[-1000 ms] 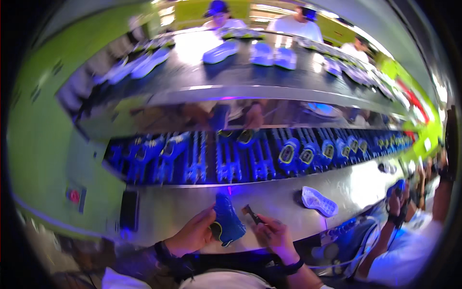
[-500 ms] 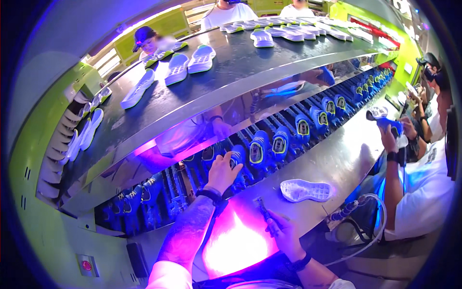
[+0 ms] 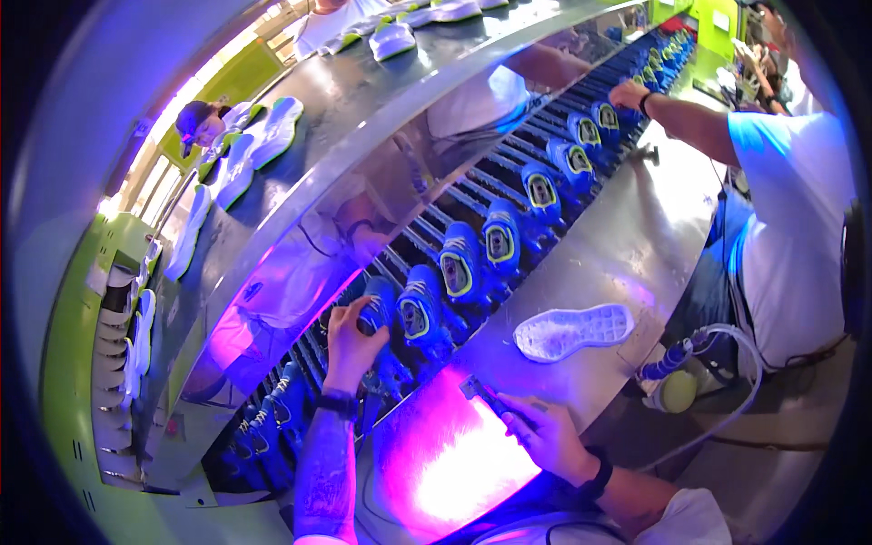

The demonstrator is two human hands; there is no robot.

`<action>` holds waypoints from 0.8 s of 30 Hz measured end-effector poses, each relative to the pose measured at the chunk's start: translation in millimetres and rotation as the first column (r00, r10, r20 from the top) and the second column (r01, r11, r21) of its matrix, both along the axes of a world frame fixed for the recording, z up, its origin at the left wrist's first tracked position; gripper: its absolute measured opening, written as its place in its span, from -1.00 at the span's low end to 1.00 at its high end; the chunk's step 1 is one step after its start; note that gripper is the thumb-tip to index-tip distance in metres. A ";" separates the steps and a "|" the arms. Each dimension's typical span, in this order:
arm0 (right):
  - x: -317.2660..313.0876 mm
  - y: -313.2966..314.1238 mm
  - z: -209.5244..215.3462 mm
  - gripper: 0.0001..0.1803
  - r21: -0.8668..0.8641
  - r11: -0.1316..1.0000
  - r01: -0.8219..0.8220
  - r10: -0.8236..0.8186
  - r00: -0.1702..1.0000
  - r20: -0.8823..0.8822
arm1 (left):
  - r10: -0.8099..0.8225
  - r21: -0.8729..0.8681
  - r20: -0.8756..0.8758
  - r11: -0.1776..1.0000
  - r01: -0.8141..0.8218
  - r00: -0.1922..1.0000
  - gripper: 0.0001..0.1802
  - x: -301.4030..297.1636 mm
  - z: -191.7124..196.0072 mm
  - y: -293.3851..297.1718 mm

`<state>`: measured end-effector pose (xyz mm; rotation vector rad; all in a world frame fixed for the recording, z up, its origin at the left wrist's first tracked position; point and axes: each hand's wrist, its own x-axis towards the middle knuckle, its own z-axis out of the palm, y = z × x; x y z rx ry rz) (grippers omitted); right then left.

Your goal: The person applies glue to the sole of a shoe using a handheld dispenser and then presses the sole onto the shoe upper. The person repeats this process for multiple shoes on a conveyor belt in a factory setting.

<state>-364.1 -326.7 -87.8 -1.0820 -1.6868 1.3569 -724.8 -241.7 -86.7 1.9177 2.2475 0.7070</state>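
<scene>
Straddling bench edge [image 3: 476,347], hands [image 3: 351,352] on shoe [image 3: 380,298], brush [image 3: 491,400]

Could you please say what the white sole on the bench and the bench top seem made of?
The white sole looks like matte moulded foam or rubber, given its gridded recesses; the bench top looks like smooth, shiny metal, given its bright glare.

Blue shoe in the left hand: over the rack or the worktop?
Over the rack: the left hand grips the blue shoe in line with the racked shoes. Whether it is seated or lifted, I cannot tell.
</scene>
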 end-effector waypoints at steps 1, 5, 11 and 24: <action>0.6 2.6 0.6 -0.57 0.027 0.999 -0.022 0.021 0.999 0.028 | -0.024 -0.018 -0.044 1.000 0.023 0.999 -0.29 0.2 0.8 -8.9; -3.4 -6.0 0.6 -0.58 -0.027 1.000 0.008 -0.009 0.999 -0.041 | -0.070 -0.289 -0.002 0.955 0.067 0.998 -0.30 -7.3 7.0 -9.7; -6.7 -15.4 -7.3 -0.57 -0.069 0.998 -0.008 0.008 1.000 0.010 | 0.339 -0.347 -0.296 0.833 -0.431 0.893 -0.39 -50.6 16.1 30.0; -10.0 -22.5 -6.8 -0.62 -0.076 0.996 0.049 -0.053 0.997 -0.050 | 0.455 0.215 0.063 0.863 -0.457 0.888 -0.38 -46.0 -8.9 -45.9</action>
